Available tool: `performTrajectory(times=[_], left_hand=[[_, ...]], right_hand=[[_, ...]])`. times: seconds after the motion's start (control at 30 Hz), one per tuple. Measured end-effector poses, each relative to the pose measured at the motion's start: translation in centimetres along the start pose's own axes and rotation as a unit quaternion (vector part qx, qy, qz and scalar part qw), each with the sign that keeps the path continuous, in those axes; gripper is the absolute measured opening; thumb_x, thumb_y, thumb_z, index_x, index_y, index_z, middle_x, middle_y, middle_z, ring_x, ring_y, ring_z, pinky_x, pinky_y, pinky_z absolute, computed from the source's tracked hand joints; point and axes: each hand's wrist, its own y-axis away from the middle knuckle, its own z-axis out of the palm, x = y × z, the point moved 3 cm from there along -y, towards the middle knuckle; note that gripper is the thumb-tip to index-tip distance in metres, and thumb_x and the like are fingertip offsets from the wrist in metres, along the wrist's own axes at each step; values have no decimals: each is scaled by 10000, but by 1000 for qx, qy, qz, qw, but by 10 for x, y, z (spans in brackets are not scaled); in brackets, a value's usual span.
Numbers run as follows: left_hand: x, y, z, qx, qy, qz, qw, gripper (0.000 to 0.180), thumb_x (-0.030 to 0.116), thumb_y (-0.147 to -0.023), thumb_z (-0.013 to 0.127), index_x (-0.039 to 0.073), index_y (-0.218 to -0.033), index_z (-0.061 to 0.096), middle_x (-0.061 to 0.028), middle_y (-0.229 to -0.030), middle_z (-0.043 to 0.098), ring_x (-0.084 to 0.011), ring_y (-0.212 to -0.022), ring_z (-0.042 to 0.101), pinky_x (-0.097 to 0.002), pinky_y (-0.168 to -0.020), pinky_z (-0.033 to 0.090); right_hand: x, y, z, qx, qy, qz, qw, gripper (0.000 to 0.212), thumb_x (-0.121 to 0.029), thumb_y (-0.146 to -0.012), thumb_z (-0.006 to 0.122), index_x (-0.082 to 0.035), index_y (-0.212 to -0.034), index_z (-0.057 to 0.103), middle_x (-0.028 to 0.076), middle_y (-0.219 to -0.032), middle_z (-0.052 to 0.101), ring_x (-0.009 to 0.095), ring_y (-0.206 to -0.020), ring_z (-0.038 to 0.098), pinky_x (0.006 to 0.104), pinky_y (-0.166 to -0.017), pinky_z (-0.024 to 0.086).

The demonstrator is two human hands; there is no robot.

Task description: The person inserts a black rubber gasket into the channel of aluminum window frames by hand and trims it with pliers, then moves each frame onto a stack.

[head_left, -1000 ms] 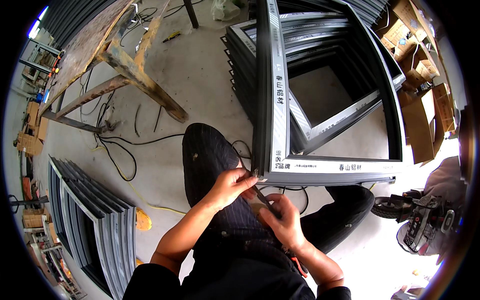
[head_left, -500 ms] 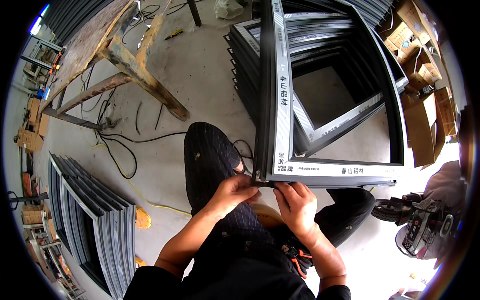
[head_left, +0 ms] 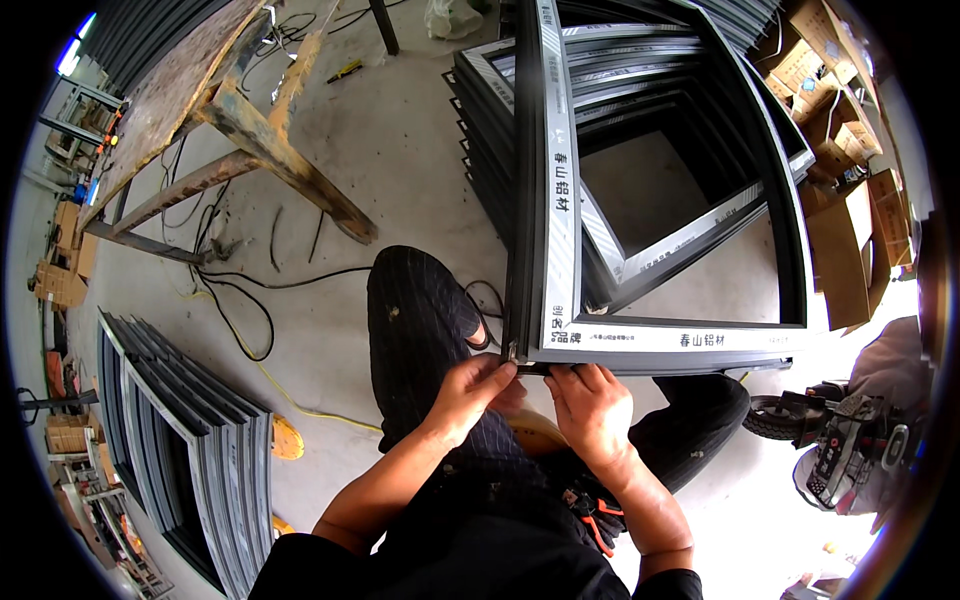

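A dark grey metal window frame (head_left: 640, 338), faced with white printed film, lies in front of me over a stack of similar frames (head_left: 482, 150). At its near left corner my left hand (head_left: 470, 398) is closed, thumb and fingers pinched together by the corner's end. Just to the right, my right hand (head_left: 592, 408) has its fingers curled against the underside of the near rail. Between the two hands a short dark edge shows along the rail. Whatever small thing the fingertips may hold is hidden.
More frames (head_left: 235, 480) stand stacked at the left. A rusty steel workbench (head_left: 290, 170) is at the far left, with black cables (head_left: 265, 310) on the floor. Cardboard boxes (head_left: 840, 250) line the right, near a wheeled vehicle (head_left: 850, 440). Orange-handled pliers (head_left: 598, 522) hang at my waist.
My left hand has shifted slightly, its thumb now higher against the frame's corner. The frame sits a touch further left in view. My right hand stays almost in place.
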Motion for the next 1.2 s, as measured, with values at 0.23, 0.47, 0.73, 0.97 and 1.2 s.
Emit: performTrajectory(times=[0.23,0.47,0.73,0.97,1.2], left_hand=[[-20,-8,19,18,65,-3,998,247,241,-895,652,14,-976,601,-82,-793,657,-158,-686,643,-280,-647,537],[2,-16,6,72,32,24,997,192,201,-854,681,38,-922,605,-65,-745,653,-121,-579,601,-248,-505,470],[43,-36,-25,81,12,58,995,178,198,-888,644,24,-911,615,-51,-681,629,-100,-533,580,-213,-474,452],[45,-36,-21,79,7,46,996,164,186,-900,623,31,-949,606,-44,-697,628,-100,-546,578,-218,-482,451],[40,-35,-21,87,24,49,995,181,220,-900,636,40,-894,623,-23,-677,610,-97,-558,566,-213,-494,433]], right_hand=[[7,4,-5,-8,8,0,1000,173,-102,-751,702,-63,-915,662,84,-739,583,287,-688,605,378,-599,504],[61,37,-70,-23,-67,76,995,208,-70,-746,728,-15,-922,632,124,-767,599,323,-688,593,379,-599,483],[119,65,-136,65,50,150,985,167,-67,-741,706,-39,-904,685,93,-734,601,287,-735,577,370,-670,478],[140,59,-117,112,54,148,981,109,-59,-707,694,-56,-805,647,73,-719,580,283,-738,570,374,-681,485],[142,53,-115,128,58,148,979,117,-50,-684,681,-65,-791,637,71,-709,571,282,-743,569,367,-677,488]])
